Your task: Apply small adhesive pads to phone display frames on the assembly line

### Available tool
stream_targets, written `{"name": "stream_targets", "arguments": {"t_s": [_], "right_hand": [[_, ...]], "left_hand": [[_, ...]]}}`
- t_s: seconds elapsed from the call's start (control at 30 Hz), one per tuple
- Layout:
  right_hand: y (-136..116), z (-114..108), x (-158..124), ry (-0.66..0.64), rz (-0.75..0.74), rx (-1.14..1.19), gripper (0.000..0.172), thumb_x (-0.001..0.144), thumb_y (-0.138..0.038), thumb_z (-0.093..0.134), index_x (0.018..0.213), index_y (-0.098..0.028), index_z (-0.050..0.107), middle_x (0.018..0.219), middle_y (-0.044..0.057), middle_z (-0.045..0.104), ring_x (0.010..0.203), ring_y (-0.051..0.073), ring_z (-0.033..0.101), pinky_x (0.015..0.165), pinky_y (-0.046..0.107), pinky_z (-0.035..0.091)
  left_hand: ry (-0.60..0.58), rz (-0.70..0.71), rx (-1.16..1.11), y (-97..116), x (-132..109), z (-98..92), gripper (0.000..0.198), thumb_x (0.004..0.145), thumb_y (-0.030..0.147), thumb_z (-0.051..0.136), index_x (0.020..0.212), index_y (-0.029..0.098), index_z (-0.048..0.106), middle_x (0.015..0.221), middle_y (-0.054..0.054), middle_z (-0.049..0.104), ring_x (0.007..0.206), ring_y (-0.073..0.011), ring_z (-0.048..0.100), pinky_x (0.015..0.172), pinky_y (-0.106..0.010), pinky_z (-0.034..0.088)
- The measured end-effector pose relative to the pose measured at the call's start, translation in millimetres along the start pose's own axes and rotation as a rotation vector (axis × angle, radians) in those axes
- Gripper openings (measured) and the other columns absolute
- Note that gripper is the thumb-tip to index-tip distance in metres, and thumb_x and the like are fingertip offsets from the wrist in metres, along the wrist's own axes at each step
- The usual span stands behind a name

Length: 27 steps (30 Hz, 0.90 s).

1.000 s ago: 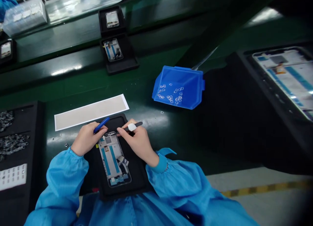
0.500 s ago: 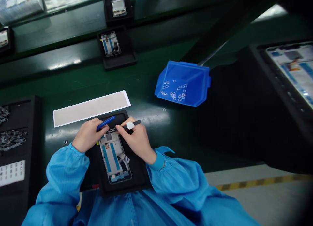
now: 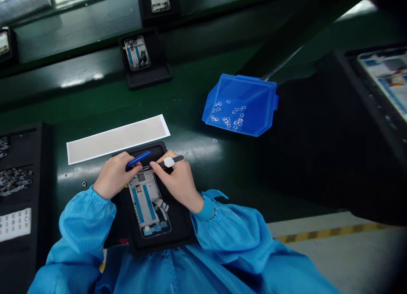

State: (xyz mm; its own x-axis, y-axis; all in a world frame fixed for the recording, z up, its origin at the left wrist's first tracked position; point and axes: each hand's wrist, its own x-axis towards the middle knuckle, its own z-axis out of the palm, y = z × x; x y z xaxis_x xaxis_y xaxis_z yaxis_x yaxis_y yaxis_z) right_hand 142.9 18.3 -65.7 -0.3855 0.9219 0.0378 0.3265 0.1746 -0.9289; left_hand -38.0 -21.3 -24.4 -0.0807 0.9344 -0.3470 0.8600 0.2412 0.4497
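A phone frame point(image 3: 148, 205) with blue strips lies in a black fixture tray point(image 3: 178, 226) at the near edge of the green bench. My left hand point(image 3: 111, 180) is closed round a blue pen-like tool point(image 3: 138, 158) at the frame's top left corner. My right hand point(image 3: 179, 184) pinches black tweezers point(image 3: 173, 161) with a white pad, their tip at the frame's top edge. Both hands rest on the tray, almost touching each other.
A white-edged beige strip point(image 3: 117, 138) lies just beyond the tray. A tilted blue bin point(image 3: 251, 95) holds several small white parts. Black trays of small parts point(image 3: 22, 179) stand at the left. More fixtures with phone frames point(image 3: 137, 53) sit on the far belt.
My hands hold nearly the same pose over the frame's top edge; the tweezers' tip has crept slightly left. The view has shifted, so the far fixtures appear higher and further left.
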Motion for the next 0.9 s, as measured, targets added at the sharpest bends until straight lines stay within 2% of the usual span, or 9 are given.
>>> {"name": "stream_targets", "arguments": {"t_s": [0.4,0.57,0.9], "right_hand": [[-2,-1,0,-0.001,0.001,-0.001,0.02,0.089,-0.034,0.061,0.073,-0.022,0.057,0.071,0.002,0.064,0.068,0.02,0.062,0.068,0.034,0.046],[-3,-4,0,-0.002,-0.061,-0.031,0.021,0.089,-0.033,0.06,0.072,-0.022,0.055,0.072,0.001,0.063,0.068,0.02,0.061,0.069,0.034,0.045],[2,-4,-2,0.005,-0.13,-0.079,0.02,0.089,-0.031,0.062,0.073,-0.023,0.054,0.071,0.0,0.063,0.069,0.02,0.061,0.069,0.034,0.042]], "left_hand": [[0.006,-0.031,0.082,5,-2,3.1,0.015,0.089,0.032,0.059,0.091,0.022,0.07,0.092,-0.002,0.066,0.083,-0.02,0.064,0.07,-0.031,0.044],[-0.008,-0.052,0.176,10,-3,4.8,0.018,0.092,0.033,0.055,0.098,0.021,0.068,0.095,-0.003,0.065,0.083,-0.0211,0.063,0.064,-0.031,0.04],[-0.021,-0.048,0.166,11,-2,3.7,0.016,0.092,0.031,0.055,0.096,0.022,0.068,0.096,-0.002,0.066,0.083,-0.0199,0.064,0.065,-0.03,0.041]]}}
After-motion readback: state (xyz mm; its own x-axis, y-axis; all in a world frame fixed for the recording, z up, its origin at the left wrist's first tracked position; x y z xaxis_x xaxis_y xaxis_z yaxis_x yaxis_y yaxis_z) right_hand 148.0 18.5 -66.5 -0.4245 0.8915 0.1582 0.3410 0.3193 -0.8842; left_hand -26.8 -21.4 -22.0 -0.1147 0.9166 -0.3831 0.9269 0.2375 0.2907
